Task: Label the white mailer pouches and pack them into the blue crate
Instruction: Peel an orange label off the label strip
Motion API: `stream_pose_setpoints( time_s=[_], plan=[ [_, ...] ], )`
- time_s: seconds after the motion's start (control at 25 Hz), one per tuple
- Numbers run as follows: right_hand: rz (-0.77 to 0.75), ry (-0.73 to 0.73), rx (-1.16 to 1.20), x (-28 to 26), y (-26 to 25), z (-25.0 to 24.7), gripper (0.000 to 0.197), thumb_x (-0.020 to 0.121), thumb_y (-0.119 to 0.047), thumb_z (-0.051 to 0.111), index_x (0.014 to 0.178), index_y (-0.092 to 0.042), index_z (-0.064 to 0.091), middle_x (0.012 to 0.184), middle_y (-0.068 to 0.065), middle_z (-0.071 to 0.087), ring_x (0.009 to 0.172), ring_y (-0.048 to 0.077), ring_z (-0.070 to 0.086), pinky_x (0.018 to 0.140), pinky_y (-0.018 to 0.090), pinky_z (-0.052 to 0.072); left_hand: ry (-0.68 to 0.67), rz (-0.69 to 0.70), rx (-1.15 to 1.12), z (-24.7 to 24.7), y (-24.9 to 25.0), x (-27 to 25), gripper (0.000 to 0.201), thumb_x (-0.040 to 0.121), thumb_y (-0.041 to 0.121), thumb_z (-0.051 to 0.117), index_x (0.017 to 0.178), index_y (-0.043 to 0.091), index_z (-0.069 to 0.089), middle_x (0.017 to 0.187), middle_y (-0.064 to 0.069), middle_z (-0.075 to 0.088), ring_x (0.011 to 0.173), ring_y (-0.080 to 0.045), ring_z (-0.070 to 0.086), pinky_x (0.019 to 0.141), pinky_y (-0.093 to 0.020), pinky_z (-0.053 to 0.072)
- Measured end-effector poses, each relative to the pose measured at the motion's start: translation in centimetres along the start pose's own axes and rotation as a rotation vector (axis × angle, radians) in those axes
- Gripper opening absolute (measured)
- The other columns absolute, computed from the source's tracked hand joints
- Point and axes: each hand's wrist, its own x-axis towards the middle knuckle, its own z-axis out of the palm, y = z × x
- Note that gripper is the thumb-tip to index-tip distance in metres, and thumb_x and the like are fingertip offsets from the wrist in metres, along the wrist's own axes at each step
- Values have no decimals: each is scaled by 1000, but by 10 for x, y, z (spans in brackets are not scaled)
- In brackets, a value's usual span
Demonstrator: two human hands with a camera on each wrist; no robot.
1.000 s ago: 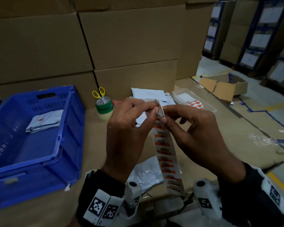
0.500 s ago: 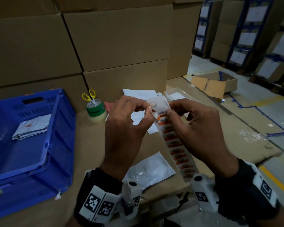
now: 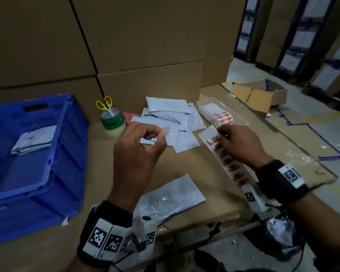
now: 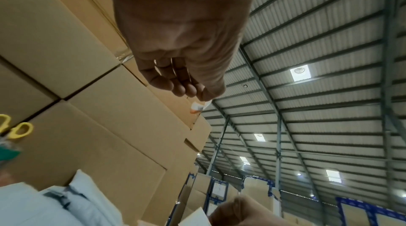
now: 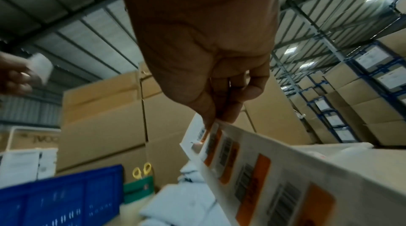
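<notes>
My left hand (image 3: 134, 154) pinches one small white-and-orange sticker (image 4: 197, 107) | my right hand (image 3: 240, 145) fingers hold the long white sticker strip (image 3: 229, 163) | flat white plastic mailer pouch (image 3: 170, 199) lies on the counter below

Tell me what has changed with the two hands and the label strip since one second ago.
The left hand has pulled away leftward, pinching one peeled label. The right hand has carried the label strip to the right, still pinching it. The blue crate and the pouch near the table edge stayed put.
</notes>
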Motion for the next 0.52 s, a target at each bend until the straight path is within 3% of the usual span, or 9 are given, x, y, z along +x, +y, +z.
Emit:
stream_pose_setpoints(
  time_s=[0.16, 0.28, 0.36, 0.52],
  plan=[
    [4, -235, -144, 19, 30, 40, 30, 97, -23, 59, 125, -23, 67, 118, 7, 73, 110, 30, 66, 84, 40, 55, -83, 16, 95, -8, -17, -23, 5, 90, 20, 76, 88, 23, 72, 87, 11, 66, 84, -11, 62, 69, -26, 46],
    [-31, -248, -196, 22, 35, 46, 46, 97, -28, 63, 142, -22, 58, 136, 7, 65, 121, 29, 62, 92, 40, 51, -134, 51, 142, -16, -27, -37, 1, 92, 22, 73, 93, 22, 73, 92, 12, 66, 87, -10, 60, 71, -25, 44],
    [-82, -165, -109, 17, 24, 43, 40, 96, -28, 63, 136, -23, 62, 132, 3, 67, 115, 26, 66, 89, 40, 53, -162, 64, 200, -25, -38, -48, 5, 94, 25, 70, 95, 21, 73, 94, 10, 66, 87, -11, 58, 72, -24, 42],
    [-172, -125, 163, -31, -22, 43, 17, 95, -28, 68, 111, -26, 74, 98, -9, 75, 86, 13, 69, 74, 34, 54, -244, 56, 298, -40, -64, -82, 5, 93, 20, 73, 98, 20, 74, 94, 5, 64, 88, -16, 60, 75, -31, 49]
  ],
)
